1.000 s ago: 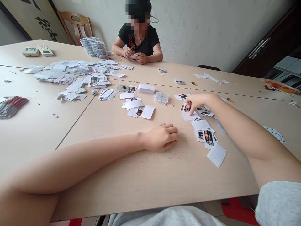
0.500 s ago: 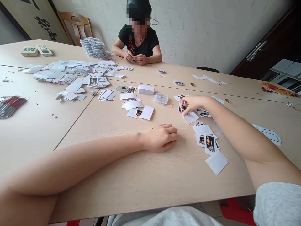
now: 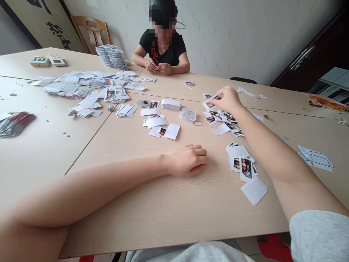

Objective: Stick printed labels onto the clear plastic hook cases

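Note:
My right hand [image 3: 228,100] pinches a printed card [image 3: 210,103] with a dark picture and white border, holding it over the table's far right part. Below it lies a loose pile of printed cards [image 3: 230,125], some face up, others showing white backs. My left hand [image 3: 187,161] rests on the table in a loose fist, fingers curled under, with nothing showing in it. Right of that hand is another spread of cards [image 3: 247,169], and a white card [image 3: 254,190] lies at its near end. Beyond the left hand sit a small clear plastic box [image 3: 188,115] and a scattered group of white cards [image 3: 158,122].
Across the table [image 3: 163,214] a person [image 3: 163,51] handles a small item with both hands. A wide heap of white packets [image 3: 81,83] covers the left side, with stacked packets [image 3: 111,56] behind. A white card stack [image 3: 171,104] and a round metal grommet [image 3: 143,103] lie mid-table.
My right hand has moved up and away from the card pile, now with a printed card lifted in its fingers. My left hand stays where it was. The view has shifted slightly.

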A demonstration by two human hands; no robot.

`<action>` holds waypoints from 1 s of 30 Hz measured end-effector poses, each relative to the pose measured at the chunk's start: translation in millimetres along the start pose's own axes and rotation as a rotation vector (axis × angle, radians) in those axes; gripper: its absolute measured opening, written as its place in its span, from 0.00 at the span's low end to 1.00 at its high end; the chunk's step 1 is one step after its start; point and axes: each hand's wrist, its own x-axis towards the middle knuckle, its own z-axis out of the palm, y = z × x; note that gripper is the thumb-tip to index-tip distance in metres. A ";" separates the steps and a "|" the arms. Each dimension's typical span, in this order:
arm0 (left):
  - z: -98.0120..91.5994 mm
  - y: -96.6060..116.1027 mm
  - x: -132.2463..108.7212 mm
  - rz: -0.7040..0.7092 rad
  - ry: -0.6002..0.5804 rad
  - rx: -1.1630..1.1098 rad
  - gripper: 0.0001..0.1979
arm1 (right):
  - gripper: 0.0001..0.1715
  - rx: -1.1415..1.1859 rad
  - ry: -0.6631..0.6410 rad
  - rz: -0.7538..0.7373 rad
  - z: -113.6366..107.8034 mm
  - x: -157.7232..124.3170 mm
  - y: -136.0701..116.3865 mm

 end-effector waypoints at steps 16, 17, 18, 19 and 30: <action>0.9 3.2 -1.4 0.020 0.003 0.053 0.09 | 0.18 0.429 -0.373 0.067 30.9 -5.1 -51.3; 0.8 4.0 -1.4 0.020 0.001 0.057 0.09 | 0.18 0.426 -0.350 0.078 28.3 -4.6 -48.1; 0.6 4.4 -1.4 0.012 0.006 0.064 0.09 | 0.18 0.450 -0.335 0.099 25.8 -4.6 -45.4; -0.1 4.2 -1.4 -0.009 0.017 0.076 0.09 | 0.18 0.504 -0.322 0.132 23.2 -5.4 -43.3; -16.8 12.1 -7.1 -0.496 -0.047 0.240 0.22 | 0.17 1.400 -0.388 0.435 -10.8 -100.4 -45.5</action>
